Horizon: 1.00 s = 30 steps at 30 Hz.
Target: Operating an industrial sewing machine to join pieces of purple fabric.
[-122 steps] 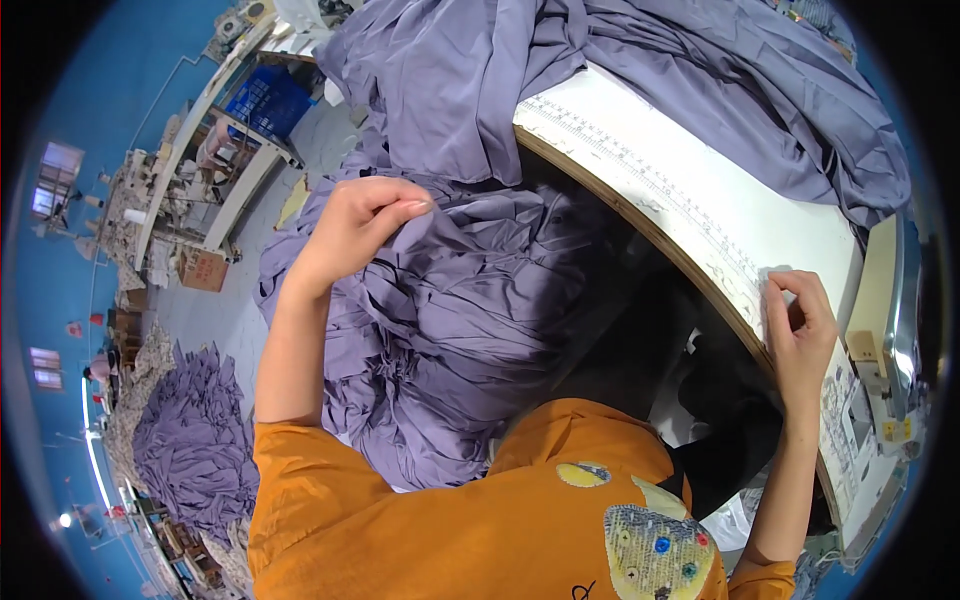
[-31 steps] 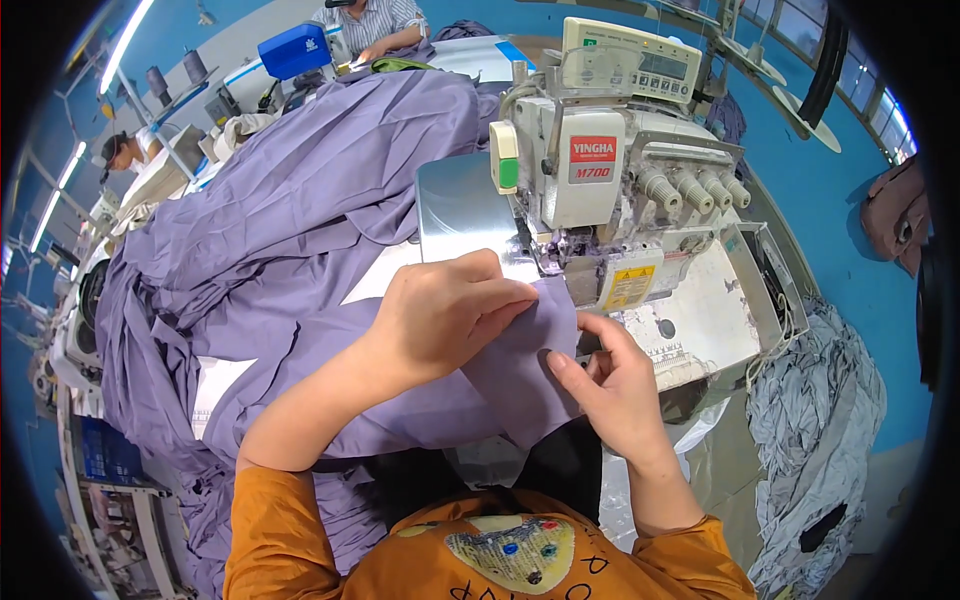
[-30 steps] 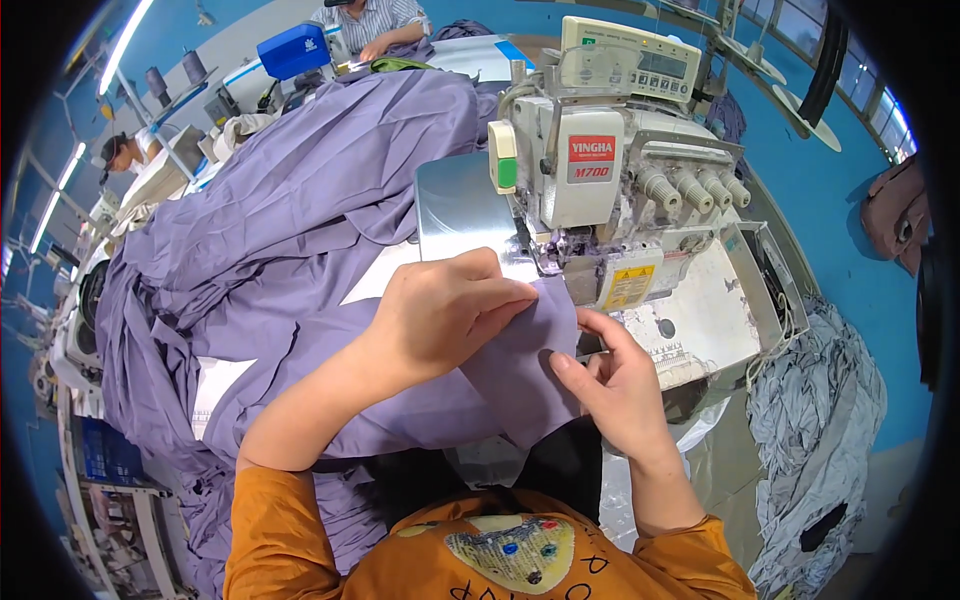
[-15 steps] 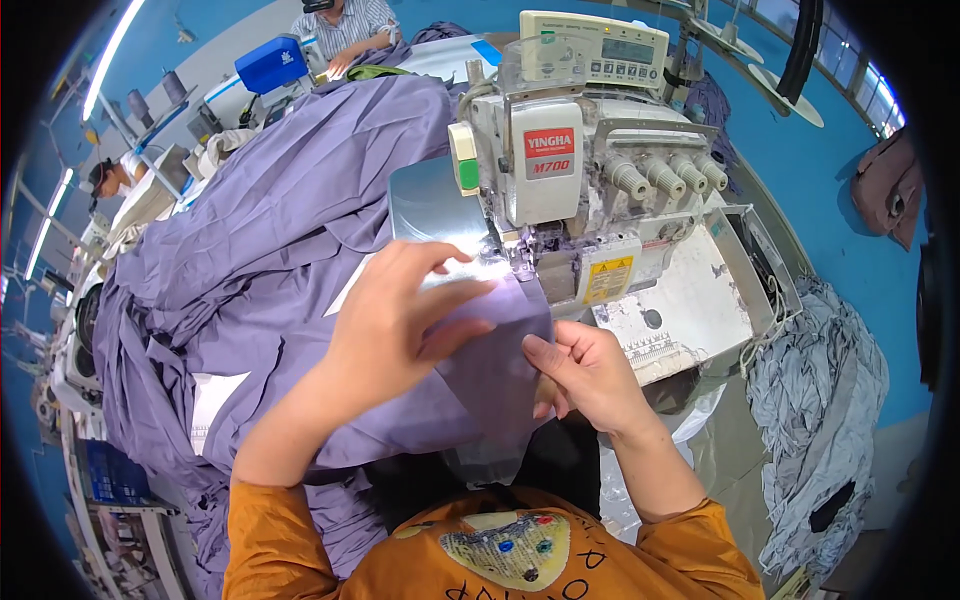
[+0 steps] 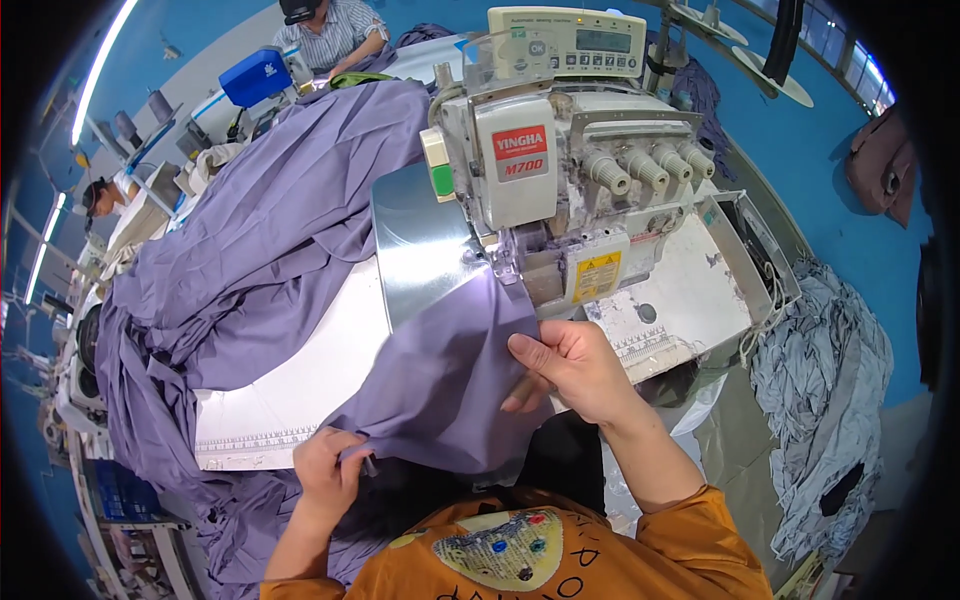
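Note:
A piece of purple fabric (image 5: 440, 375) stretches from the needle area of a white overlock sewing machine (image 5: 515, 165) down toward my lap. My left hand (image 5: 332, 467) pinches its lower left edge, near the front of the table. On the other side, my right hand (image 5: 575, 370) grips the fabric's right edge between thumb and fingers, just below the machine's front. The fabric's upper end lies at the presser foot, beside the shiny metal plate (image 5: 415, 250). What exactly lies under the foot is too small to tell.
A large heap of purple fabric (image 5: 270, 220) covers the left of the white table (image 5: 270, 400). Grey cloth (image 5: 825, 400) hangs at the right. A control box (image 5: 575, 40) tops the machine. Another person (image 5: 335, 38) works at the far side, behind a blue machine cover (image 5: 255, 78).
My left hand has moved down and left from beside the needle to the fabric's lower left edge, now pinching it. The fabric has shifted, baring more table and metal plate. My right hand keeps its grip.

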Available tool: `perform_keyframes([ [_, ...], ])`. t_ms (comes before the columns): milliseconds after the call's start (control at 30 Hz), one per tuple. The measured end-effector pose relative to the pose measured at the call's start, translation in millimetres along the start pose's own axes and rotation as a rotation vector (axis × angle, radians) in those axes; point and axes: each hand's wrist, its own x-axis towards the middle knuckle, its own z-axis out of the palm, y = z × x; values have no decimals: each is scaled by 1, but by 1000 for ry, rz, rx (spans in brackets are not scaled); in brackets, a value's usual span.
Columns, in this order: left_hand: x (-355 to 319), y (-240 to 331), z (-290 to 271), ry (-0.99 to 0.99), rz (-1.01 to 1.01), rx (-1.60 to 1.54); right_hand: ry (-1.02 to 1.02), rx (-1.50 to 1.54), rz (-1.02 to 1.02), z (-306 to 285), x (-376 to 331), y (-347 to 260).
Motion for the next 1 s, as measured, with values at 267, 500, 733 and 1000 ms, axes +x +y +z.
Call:
perform_keyframes([
  [267, 69, 12, -15, 60, -18, -5, -11, 17, 3, -3, 0, 0],
  [500, 113, 4, -23, 135, 31, 101, -7, 17, 1, -3, 0, 2],
  [733, 154, -9, -27, 142, 15, 129, -6, 29, 11, 0, 0, -3],
  [1000, 201, -20, -41, 208, -4, 165, -19, 23, 3, -2, -1, -3],
])
